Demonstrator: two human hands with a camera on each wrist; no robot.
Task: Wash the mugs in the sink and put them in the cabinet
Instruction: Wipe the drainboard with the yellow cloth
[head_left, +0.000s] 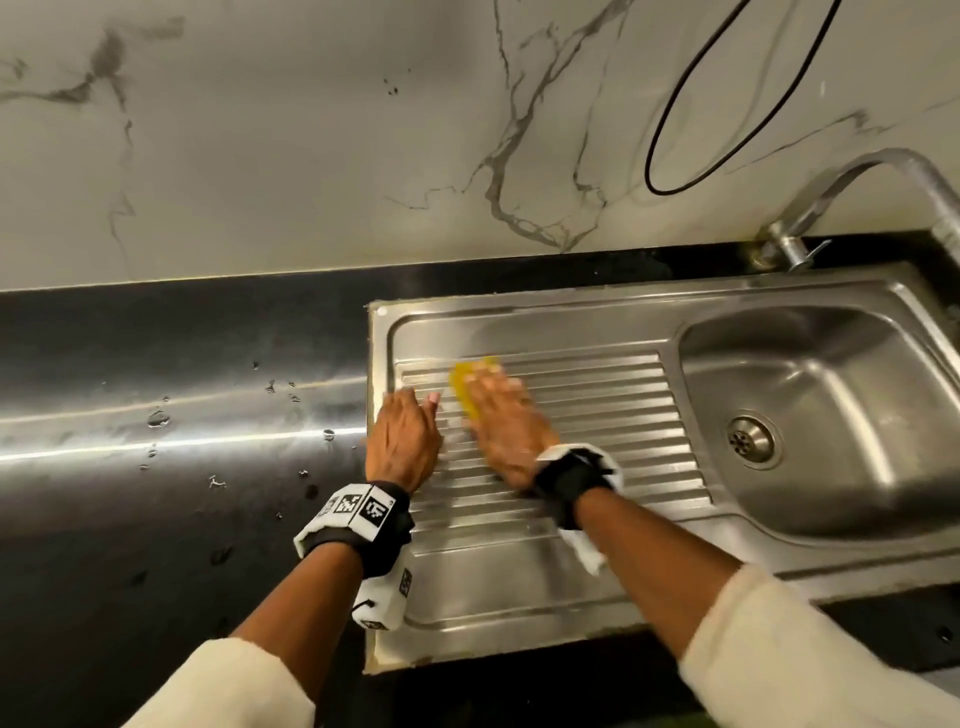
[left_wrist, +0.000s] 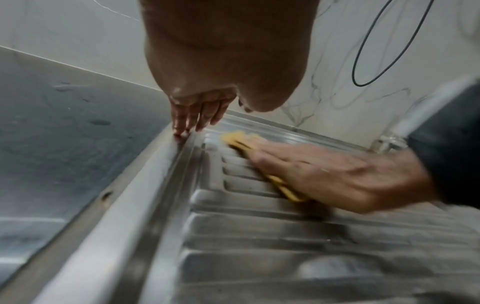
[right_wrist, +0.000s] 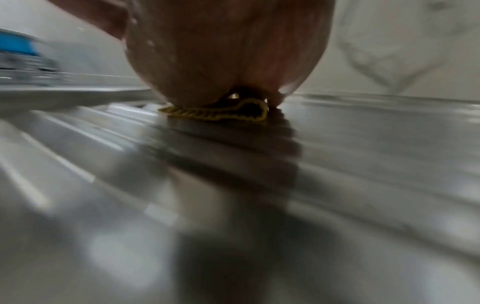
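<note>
A yellow cloth (head_left: 464, 383) lies flat on the ribbed steel drainboard (head_left: 597, 415). My right hand (head_left: 498, 415) presses it down with straight fingers and is blurred by motion; the cloth (left_wrist: 239, 142) shows under that hand (left_wrist: 324, 174) in the left wrist view, and its folded edge (right_wrist: 221, 113) shows in the right wrist view. My left hand (head_left: 408, 436) rests with straight fingertips (left_wrist: 182, 131) on the drainboard's left rim. The sink basin (head_left: 831, 415) holds no mug that I can see. No cabinet is in view.
A black countertop (head_left: 156, 415) with water drops runs left of the sink. The faucet (head_left: 841, 192) arches over the basin's back right corner. A black cable (head_left: 675, 130) loops on the marble wall. The drain (head_left: 750, 440) sits in the basin floor.
</note>
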